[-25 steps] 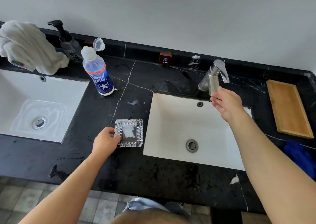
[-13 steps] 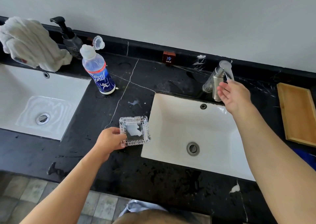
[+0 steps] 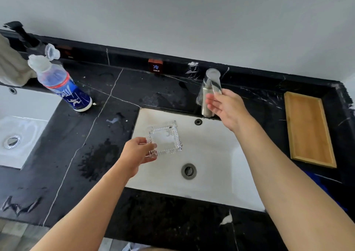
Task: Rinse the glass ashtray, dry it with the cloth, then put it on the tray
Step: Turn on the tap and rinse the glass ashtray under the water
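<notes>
Head view: left hand [image 3: 137,152] grip pinches ashtray [image 3: 164,138] corner over sink [image 3: 211,154].

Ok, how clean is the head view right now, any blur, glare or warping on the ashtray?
Head view: wide-angle bends the counter edge; the glass ashtray is sharp but pale against the white basin; soft daylight, faint sheen on the tap; no motion blur on either hand.

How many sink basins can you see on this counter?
2. One white basin sits in the middle, under the ashtray held by the left hand. Another basin is cut off at the left edge.
</notes>
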